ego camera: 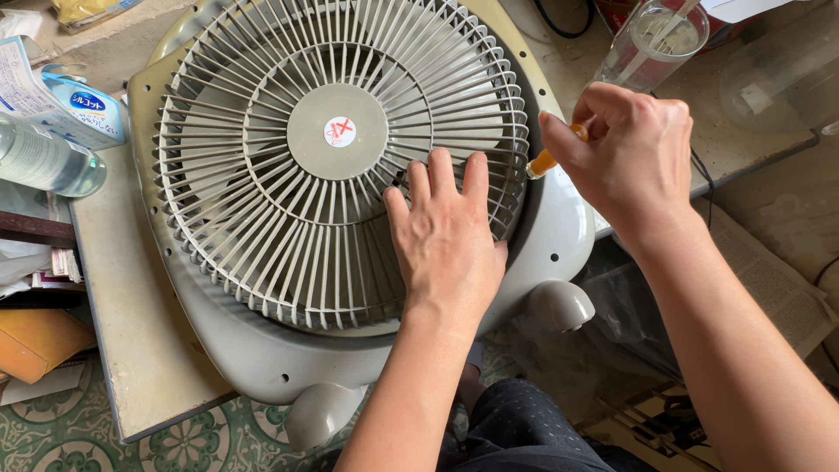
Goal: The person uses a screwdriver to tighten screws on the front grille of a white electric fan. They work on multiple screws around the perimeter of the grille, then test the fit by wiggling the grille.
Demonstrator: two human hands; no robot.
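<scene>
- Two bare hands work over a grey box fan [262,350] that lies face-up on a pale worktop [131,350].
- Left hand [446,240]: palm down, flat on the round fan grille [288,218], at the grille's lower right area. Its fingers [441,175] are extended and slightly spread, with the tips resting on the grille ribs. They grip nothing.
- Right hand [625,144]: positioned just beyond the right edge of the grille. Its fingers are curled closed around an orange-handled tool [544,163], probably a screwdriver. Only a short length of the orange handle protrudes from the fist; it points toward the grille rim. The tool tip is not visible.
- Fan housing: rounded square, with two rounded feet [559,304] overhanging the near edge of the worktop. A round centre cap [336,131] with a small red-and-white sticker sits in the middle of the grille.
- Clear glass [651,44]: stands at the upper right, behind the right hand, and contains a thin stick-like item.
- Clear plastic bottle [44,162]: lies at the left edge, beside a blue-and-white carton [61,96].
- Patterned green floor tiles [70,437] are visible below the worktop at lower left.
- Dark trousers [524,428] of the person appear at the bottom centre.
</scene>
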